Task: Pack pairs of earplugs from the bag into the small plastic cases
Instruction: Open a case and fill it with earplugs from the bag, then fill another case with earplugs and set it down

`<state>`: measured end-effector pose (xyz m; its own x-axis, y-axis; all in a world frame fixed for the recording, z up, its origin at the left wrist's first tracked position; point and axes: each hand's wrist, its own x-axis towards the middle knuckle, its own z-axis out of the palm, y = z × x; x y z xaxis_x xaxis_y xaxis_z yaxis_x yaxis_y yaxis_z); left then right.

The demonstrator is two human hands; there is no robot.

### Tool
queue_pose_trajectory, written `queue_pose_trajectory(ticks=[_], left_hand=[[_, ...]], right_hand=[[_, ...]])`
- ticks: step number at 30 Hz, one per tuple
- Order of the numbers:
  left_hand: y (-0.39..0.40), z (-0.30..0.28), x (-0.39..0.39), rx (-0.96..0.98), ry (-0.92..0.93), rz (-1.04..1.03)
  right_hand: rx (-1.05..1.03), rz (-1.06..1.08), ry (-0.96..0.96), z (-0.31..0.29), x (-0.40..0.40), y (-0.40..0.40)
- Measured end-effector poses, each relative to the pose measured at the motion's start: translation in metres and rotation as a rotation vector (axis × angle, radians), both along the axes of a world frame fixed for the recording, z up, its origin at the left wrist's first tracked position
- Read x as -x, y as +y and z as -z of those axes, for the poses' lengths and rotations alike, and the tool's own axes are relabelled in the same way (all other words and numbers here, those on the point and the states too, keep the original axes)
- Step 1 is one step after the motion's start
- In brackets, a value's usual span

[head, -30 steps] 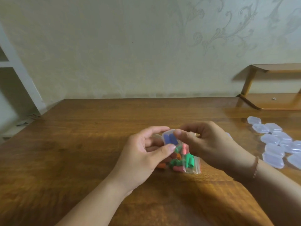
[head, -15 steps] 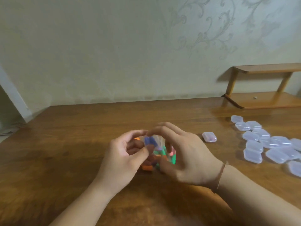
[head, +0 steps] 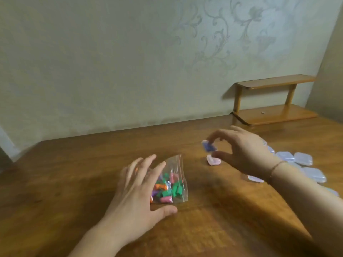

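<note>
A: Head view, item one?
B: Table (head: 74, 182), brown wood, against a pale patterned wall.

A: Item two?
B: Bag (head: 171, 179), clear plastic with a zip top, lying on the table near the middle. It holds earplugs (head: 165, 188) in green, pink, orange and purple.

A: Left hand?
B: Left hand (head: 137, 190), palm down, fingers spread apart and straight over the bag's left side, thumb on the table just in front of the bag. It grips nothing.

A: Right hand?
B: Right hand (head: 245, 153), reaching forward and right of the bag, a thin bracelet at the wrist. Its finger and thumb pinch a blue-filled case (head: 208, 146), held just above the table.

A: Other cases?
B: Pink case (head: 213, 160), on the table right below the thumb; whether it touches the thumb, cannot tell. Clear cases (head: 302, 158), a loose cluster at the right edge, partly hidden by the right forearm.

A: Anything else?
B: Shelf (head: 274, 101), small, wooden, two-tiered, at the far right corner by the wall.
</note>
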<state>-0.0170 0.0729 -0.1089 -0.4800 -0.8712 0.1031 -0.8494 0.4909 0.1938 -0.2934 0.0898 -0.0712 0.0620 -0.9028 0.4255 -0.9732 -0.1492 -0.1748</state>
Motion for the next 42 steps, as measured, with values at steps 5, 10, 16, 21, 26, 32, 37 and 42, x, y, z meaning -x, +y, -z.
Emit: queue_pose_trajectory(ticks=[5,10,16,21,26,32,37,42], left_hand=[[-0.010,0.013,0.011,0.028,-0.050,0.033],[-0.002,0.010,0.019,0.046,-0.031,0.044],[0.000,0.009,0.018,0.025,-0.015,0.043],[-0.002,0.012,0.014,0.085,0.026,0.077],[-0.006,0.022,0.009,0.120,0.252,0.150],[0.012,0.012,0.011,0.232,0.628,0.193],[0.033,0.003,0.019,-0.352,1.027,0.212],[0.035,-0.003,0.023,-0.517,1.266,0.142]], right_hand=[[-0.163,0.225,0.000,0.019,0.041,-0.005],[-0.261,0.173,0.015,0.025,0.043,-0.016],[-0.267,0.098,-0.029,0.017,0.049,-0.009],[-0.417,0.126,0.024,-0.014,0.069,0.033],[-0.624,0.128,0.166,-0.006,0.064,0.034],[-0.573,0.021,0.144,-0.002,0.056,0.030],[-0.255,-0.229,-0.103,0.001,-0.017,0.029],[-0.013,-0.388,-0.349,0.017,-0.074,0.035]])
